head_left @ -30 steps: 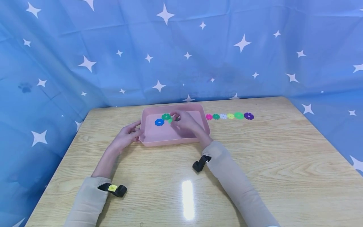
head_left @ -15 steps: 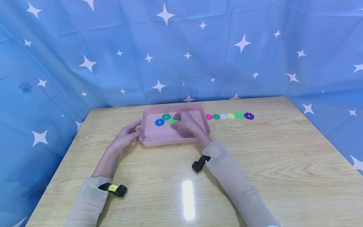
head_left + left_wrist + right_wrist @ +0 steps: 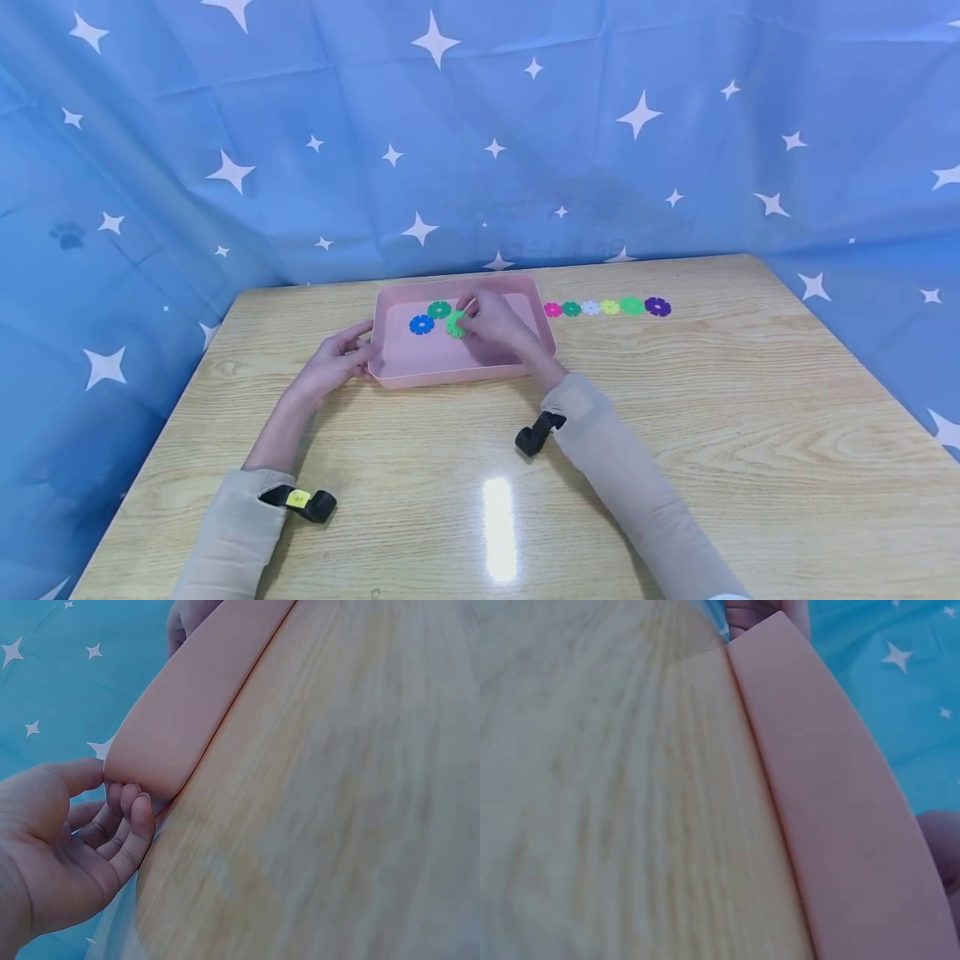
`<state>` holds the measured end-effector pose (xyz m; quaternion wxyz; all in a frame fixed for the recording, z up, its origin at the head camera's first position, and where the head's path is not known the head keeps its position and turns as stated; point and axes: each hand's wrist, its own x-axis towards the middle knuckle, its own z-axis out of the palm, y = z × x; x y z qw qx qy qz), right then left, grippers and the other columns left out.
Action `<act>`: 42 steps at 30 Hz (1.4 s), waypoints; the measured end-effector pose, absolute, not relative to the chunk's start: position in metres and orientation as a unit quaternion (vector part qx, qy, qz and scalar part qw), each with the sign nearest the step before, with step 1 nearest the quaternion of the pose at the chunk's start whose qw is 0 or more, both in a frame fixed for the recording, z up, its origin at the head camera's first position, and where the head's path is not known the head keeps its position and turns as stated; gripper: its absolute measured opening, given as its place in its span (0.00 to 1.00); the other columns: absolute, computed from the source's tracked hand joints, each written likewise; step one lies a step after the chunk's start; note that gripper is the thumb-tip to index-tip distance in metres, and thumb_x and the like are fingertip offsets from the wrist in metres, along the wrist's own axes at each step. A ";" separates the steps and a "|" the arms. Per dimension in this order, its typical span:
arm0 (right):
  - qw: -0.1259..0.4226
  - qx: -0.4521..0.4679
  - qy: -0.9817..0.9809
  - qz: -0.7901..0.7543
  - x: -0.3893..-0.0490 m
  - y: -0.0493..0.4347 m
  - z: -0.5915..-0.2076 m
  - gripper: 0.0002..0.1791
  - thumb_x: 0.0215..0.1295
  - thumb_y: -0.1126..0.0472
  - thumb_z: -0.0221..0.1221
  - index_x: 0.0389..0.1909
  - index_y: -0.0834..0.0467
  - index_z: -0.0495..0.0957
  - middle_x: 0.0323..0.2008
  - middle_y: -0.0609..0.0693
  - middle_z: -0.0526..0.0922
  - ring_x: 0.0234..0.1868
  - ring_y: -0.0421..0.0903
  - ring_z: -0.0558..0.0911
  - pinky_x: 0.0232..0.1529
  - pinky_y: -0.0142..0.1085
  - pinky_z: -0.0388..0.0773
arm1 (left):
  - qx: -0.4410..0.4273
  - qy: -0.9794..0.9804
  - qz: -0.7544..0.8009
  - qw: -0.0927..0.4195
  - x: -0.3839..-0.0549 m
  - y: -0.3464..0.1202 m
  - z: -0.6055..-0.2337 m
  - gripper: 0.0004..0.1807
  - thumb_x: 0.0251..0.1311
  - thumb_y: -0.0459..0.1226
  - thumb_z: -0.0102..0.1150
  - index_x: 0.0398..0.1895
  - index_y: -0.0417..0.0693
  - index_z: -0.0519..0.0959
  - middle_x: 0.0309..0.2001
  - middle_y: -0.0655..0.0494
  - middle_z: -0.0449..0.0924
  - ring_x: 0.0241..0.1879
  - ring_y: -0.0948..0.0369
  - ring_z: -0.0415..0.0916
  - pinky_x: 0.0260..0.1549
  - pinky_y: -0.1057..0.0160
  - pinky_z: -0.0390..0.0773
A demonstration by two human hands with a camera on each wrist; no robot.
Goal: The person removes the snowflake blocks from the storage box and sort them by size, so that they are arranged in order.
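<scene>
the left hand [image 3: 337, 360] grips the pink tray [image 3: 408, 360] at its left end; the right hand [image 3: 492, 319] pinches a light-green disc [image 3: 454, 327].

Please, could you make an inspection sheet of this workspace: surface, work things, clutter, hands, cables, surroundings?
Surface: wood-grain table, with bright glare near the front.
Work things: pink tray holding blue disc, dark green disc and light green disc; row of six coloured discs on the table, to its right.
Clutter: nothing seen.
Hands: left hand grips the tray's left end; right hand pinches the light green disc inside the tray.
Cables: nothing seen.
Surroundings: blue star-print cloth behind the table.
</scene>
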<state>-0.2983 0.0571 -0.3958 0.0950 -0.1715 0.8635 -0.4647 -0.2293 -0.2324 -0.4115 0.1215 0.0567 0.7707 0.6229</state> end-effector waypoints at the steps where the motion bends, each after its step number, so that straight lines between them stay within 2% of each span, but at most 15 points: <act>1: 0.089 -0.174 0.861 -0.469 -0.298 0.059 -0.394 0.11 0.71 0.66 0.59 0.51 0.65 0.74 0.39 0.56 0.80 0.35 0.49 0.83 0.36 0.35 0.82 | 0.056 0.771 0.623 0.122 -0.229 -0.232 -0.411 0.35 0.73 0.34 0.55 0.79 0.39 0.54 0.43 0.46 0.73 0.34 0.62 0.78 0.38 0.66 0.82; 10: 0.028 -0.169 0.854 -0.490 -0.300 0.083 -0.382 0.11 0.69 0.66 0.62 0.50 0.63 0.77 0.39 0.56 0.82 0.35 0.50 0.85 0.38 0.39 0.85 | 0.063 0.770 0.623 0.121 -0.230 -0.233 -0.412 0.36 0.74 0.34 0.54 0.79 0.38 0.53 0.44 0.46 0.73 0.35 0.63 0.77 0.39 0.66 0.82; 14: 0.018 -0.164 0.839 -0.518 -0.301 0.098 -0.378 0.13 0.70 0.67 0.61 0.52 0.66 0.77 0.40 0.58 0.82 0.35 0.56 0.86 0.39 0.43 0.85 | 0.060 0.769 0.624 0.123 -0.229 -0.233 -0.413 0.35 0.74 0.34 0.54 0.79 0.39 0.54 0.45 0.46 0.73 0.35 0.63 0.78 0.39 0.66 0.82; 18: 0.016 -0.158 0.832 -0.531 -0.299 0.115 -0.371 0.14 0.71 0.66 0.61 0.53 0.66 0.75 0.41 0.60 0.81 0.39 0.62 0.85 0.43 0.51 0.84 | 0.059 0.768 0.626 0.122 -0.229 -0.233 -0.412 0.35 0.74 0.35 0.55 0.79 0.40 0.54 0.45 0.45 0.73 0.34 0.62 0.78 0.38 0.66 0.82; 22: 0.008 -0.151 0.834 -0.530 -0.298 0.132 -0.365 0.13 0.71 0.66 0.61 0.53 0.66 0.74 0.41 0.62 0.81 0.40 0.65 0.84 0.43 0.56 0.83 | 0.060 0.768 0.626 0.121 -0.229 -0.233 -0.412 0.35 0.73 0.34 0.55 0.79 0.39 0.54 0.44 0.45 0.73 0.34 0.62 0.77 0.38 0.66 0.82; 28: -0.017 -0.142 0.850 -0.507 -0.299 0.161 -0.363 0.15 0.72 0.63 0.61 0.54 0.65 0.75 0.41 0.60 0.81 0.41 0.62 0.85 0.39 0.53 0.84 | 0.057 0.769 0.625 0.121 -0.228 -0.232 -0.411 0.35 0.73 0.34 0.55 0.79 0.38 0.54 0.44 0.45 0.73 0.34 0.62 0.77 0.37 0.66 0.82; 32: -0.029 -0.131 0.857 -0.498 -0.301 0.181 -0.366 0.16 0.72 0.62 0.61 0.55 0.66 0.74 0.41 0.60 0.80 0.41 0.60 0.85 0.43 0.53 0.83 | 0.053 0.770 0.624 0.123 -0.229 -0.232 -0.412 0.35 0.73 0.35 0.55 0.79 0.39 0.55 0.45 0.44 0.73 0.34 0.62 0.77 0.37 0.67 0.82; 36: -0.027 -0.115 0.855 -0.506 -0.301 0.200 -0.366 0.17 0.73 0.62 0.60 0.56 0.68 0.72 0.42 0.62 0.80 0.40 0.60 0.86 0.45 0.53 0.83 | 0.055 0.770 0.624 0.123 -0.228 -0.231 -0.410 0.35 0.74 0.35 0.55 0.79 0.40 0.55 0.46 0.44 0.73 0.34 0.62 0.77 0.37 0.67 0.82; 42: -0.036 -0.105 0.861 -0.497 -0.300 0.232 -0.366 0.20 0.74 0.62 0.59 0.59 0.69 0.71 0.44 0.69 0.81 0.35 0.52 0.86 0.43 0.45 0.85 | 0.057 0.769 0.625 0.121 -0.229 -0.231 -0.411 0.35 0.73 0.35 0.55 0.79 0.40 0.55 0.46 0.43 0.73 0.33 0.62 0.77 0.37 0.67 0.81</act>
